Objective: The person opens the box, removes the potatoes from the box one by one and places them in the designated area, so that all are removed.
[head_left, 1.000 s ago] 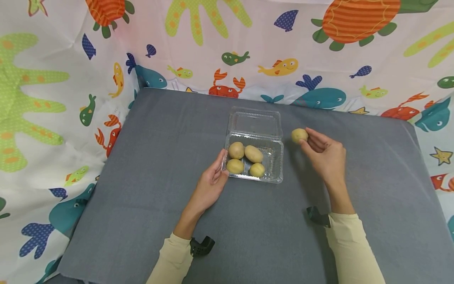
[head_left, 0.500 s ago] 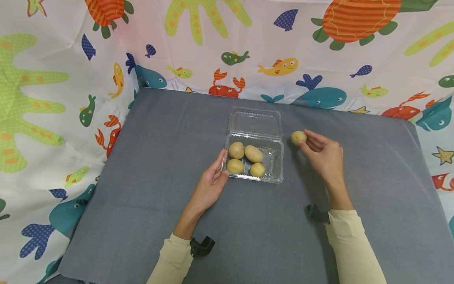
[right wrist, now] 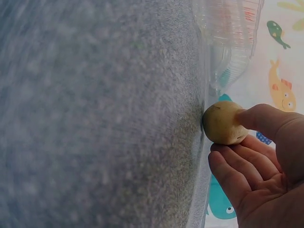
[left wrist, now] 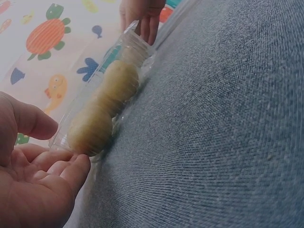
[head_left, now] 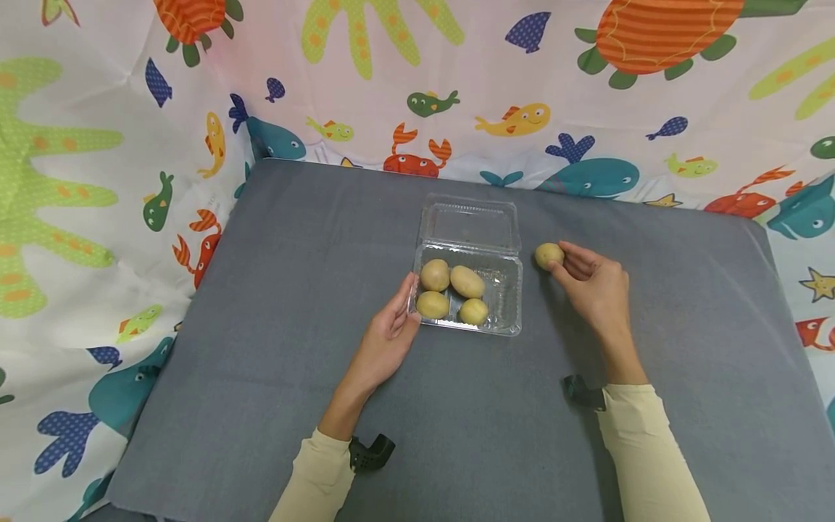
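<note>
Nearest, we see the left hand [head_left: 385, 344] pinching the left edge of a clear clamshell [head_left: 504, 293], four potatoes [head_left: 467, 282] inside. Just right of it, the right hand [head_left: 596, 286] pinches a fifth potato [head_left: 549, 256], nearly round; bench [head_left: 293, 290] contact we cannot tell. Beyond: raised lid [head_left: 468, 225], sea-creature curtain [head_left: 375, 109].

- Container [head_left: 504, 290]: clear, colourless.
- Potatoes [head_left: 467, 282] inside the container: plain yellow-tan.
- Single potato [head_left: 549, 257] right of the container: yellow-tan, dark-flecked.
- Cloth [head_left: 293, 290] under the container: plain blue-grey.
- Backdrop [head_left: 483, 65] behind the container: white, printed with orange-striped turtles [head_left: 668, 32], teal whales [head_left: 593, 177], red crabs [head_left: 412, 165] and dotted blue fish [head_left: 668, 127].
- Sleeves [head_left: 652, 446] in front of the container: plain cream.
</note>
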The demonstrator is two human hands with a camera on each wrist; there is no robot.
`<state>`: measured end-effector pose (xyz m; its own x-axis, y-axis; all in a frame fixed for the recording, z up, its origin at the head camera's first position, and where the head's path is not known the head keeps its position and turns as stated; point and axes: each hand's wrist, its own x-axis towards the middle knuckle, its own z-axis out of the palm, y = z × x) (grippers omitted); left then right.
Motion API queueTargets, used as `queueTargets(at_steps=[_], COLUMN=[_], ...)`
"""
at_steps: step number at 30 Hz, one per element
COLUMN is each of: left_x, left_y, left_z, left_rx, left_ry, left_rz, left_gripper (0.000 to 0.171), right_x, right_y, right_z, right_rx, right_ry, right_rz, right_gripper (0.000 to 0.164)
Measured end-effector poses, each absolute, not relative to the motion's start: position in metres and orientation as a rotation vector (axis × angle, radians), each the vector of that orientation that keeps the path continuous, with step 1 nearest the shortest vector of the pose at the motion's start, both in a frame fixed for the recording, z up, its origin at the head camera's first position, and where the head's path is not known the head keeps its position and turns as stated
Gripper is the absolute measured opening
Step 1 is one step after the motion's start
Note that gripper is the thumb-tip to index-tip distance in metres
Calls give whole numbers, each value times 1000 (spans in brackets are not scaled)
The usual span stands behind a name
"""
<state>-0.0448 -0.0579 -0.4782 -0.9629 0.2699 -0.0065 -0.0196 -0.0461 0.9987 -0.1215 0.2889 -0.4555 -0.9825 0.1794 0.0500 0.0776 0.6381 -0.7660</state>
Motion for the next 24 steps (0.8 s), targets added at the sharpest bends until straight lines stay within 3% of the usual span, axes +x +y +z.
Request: queueTargets(at_steps=[24], left_x=[-45], left_y=[-57], left_z=[-476], left_rx=[271], left_ry=[1989], left_rz=[2136], left_gripper=[64], right_x=[-122], right_y=[294], right_z=[-454], right_rx=[-214], right_ry=[-2765], right_rz=[1284], right_gripper=[50])
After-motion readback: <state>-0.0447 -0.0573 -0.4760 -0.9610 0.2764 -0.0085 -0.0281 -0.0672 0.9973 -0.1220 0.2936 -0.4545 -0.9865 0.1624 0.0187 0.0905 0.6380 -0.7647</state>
